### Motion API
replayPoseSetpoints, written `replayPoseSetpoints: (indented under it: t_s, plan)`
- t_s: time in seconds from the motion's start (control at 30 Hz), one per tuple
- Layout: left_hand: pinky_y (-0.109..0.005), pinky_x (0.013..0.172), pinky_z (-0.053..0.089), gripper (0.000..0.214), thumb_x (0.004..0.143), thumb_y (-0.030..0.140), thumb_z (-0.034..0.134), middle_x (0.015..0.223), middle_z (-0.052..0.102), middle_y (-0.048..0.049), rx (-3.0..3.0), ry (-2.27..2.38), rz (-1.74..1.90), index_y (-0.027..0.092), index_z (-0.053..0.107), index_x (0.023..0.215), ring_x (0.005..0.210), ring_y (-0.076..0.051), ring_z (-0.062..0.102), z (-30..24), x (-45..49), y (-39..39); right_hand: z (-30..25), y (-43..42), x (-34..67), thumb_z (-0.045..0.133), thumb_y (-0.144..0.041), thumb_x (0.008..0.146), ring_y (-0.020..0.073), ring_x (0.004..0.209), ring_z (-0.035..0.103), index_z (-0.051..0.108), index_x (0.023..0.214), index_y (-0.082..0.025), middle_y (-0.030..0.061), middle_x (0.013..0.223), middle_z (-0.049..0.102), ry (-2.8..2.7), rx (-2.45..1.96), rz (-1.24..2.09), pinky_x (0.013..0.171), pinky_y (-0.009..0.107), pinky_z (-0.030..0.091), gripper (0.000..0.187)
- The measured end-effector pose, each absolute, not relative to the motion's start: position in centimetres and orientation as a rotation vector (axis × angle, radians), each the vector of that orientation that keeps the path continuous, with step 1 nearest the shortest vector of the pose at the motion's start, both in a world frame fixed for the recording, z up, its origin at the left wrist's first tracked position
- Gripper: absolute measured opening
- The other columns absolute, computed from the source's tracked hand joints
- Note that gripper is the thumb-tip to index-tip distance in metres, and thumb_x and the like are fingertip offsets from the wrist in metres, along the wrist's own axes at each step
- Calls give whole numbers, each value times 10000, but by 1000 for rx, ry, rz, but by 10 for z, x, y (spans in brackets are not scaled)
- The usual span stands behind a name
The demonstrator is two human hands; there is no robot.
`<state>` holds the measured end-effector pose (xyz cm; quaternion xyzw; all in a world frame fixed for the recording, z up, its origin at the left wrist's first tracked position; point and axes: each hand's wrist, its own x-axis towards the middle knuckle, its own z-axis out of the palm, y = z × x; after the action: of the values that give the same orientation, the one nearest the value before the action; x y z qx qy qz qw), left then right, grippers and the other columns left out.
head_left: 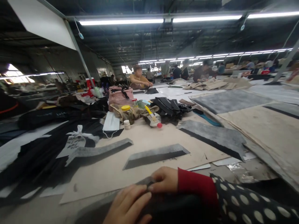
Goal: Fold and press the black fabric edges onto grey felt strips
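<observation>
At the near edge of the table both my hands rest on a dark grey fabric piece (pixel 98 208). My right hand (pixel 164 179), in a red cuff and dotted sleeve, pinches the piece's far edge with closed fingers. My left hand (pixel 129 205) lies on the fabric just beside it, fingers curled against the cloth. Ahead of the hands, grey interfacing strips (pixel 155 154) lie flat on a tan cardboard sheet (pixel 149 133).
Black cloth (pixel 39 149) is heaped at the left. A face mask (pixel 111 123), a yellow-lidded jar (pixel 127 114), a glue bottle (pixel 153 119) and folded black pieces (pixel 170 107) sit mid-table. Large grey and tan sheets (pixel 257 124) cover the right. Other people work at far tables.
</observation>
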<state>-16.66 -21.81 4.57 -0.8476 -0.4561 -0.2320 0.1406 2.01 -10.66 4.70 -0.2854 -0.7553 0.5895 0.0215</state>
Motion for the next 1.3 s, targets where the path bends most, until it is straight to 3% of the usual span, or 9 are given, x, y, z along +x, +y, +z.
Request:
replayPoseSetpoints:
  t_s: [0.07, 0.17, 0.27, 0.43, 0.6, 0.7, 0.83, 1.3]
  plan:
    - [-291, 879, 450, 561, 692, 379, 584, 1181, 530, -29, -2545, -1580, -646, 325, 405, 1222, 1042, -214, 514, 47, -160, -216, 40, -110, 38, 522, -352, 712, 65, 527, 437, 598, 726, -148, -28, 574, 500, -2574, -811, 1406, 494, 177, 326, 218]
    - [-339, 911, 424, 654, 675, 302, 597, 1232, 485, -10, -2712, -2009, -561, 360, 321, 1266, 1082, -229, 485, 51, -158, -212, 45, -113, 59, 483, -321, 750, 98, 639, 489, 616, 788, -158, 9, 679, 553, -2637, -603, 1118, 562, 196, 353, 214]
    - [-316, 913, 413, 558, 686, 217, 562, 1186, 528, 20, -2896, -2278, -469, 366, 417, 1204, 1048, -203, 513, 63, -162, -205, 55, -106, 79, 428, -301, 792, 102, 653, 491, 599, 776, -146, 28, 695, 545, -2572, -557, 1035, 600, 207, 373, 231]
    - [-305, 932, 373, 394, 712, 284, 535, 1170, 538, 27, -2693, -2467, -656, 317, 533, 1104, 1069, -204, 489, 93, -192, -181, 61, -74, 113, 400, -357, 807, 94, 586, 447, 530, 655, -149, 2, 617, 479, -2385, -824, 969, 557, 212, 364, 289]
    - [-294, 737, 458, 429, 727, 316, 521, 991, 596, -53, -2515, -2603, -1178, 186, 495, 1136, 861, -191, 560, 96, -212, -148, 58, -41, 123, 444, -477, 745, 102, 549, 421, 492, 602, -159, -10, 560, 428, -2137, -1078, 1053, 518, 218, 359, 352]
    - [-249, 671, 435, 403, 720, 275, 528, 850, 584, -33, -2545, -2556, -1381, 156, 506, 1104, 756, -144, 542, 83, -213, -132, 52, -27, 121, 458, -528, 714, 106, 539, 423, 503, 614, -163, -7, 558, 438, -2075, -1160, 1049, 513, 227, 359, 381]
    - [-207, 526, 355, 421, 695, 243, 541, 585, 440, 48, -2574, -2617, -1367, 134, 498, 1099, 536, -79, 432, 64, -218, -118, 40, -17, 118, 449, -556, 701, 113, 541, 438, 507, 607, -170, -8, 551, 444, -2121, -1259, 980, 516, 232, 352, 401]
    - [-211, 515, 365, 452, 651, 278, 579, 613, 513, 31, -2547, -2666, -1216, 123, 505, 1070, 533, -91, 462, 37, -228, -109, 21, -11, 116, 369, -566, 724, 130, 521, 460, 528, 628, -182, 9, 557, 504, -2404, -1425, 482, 506, 250, 329, 427]
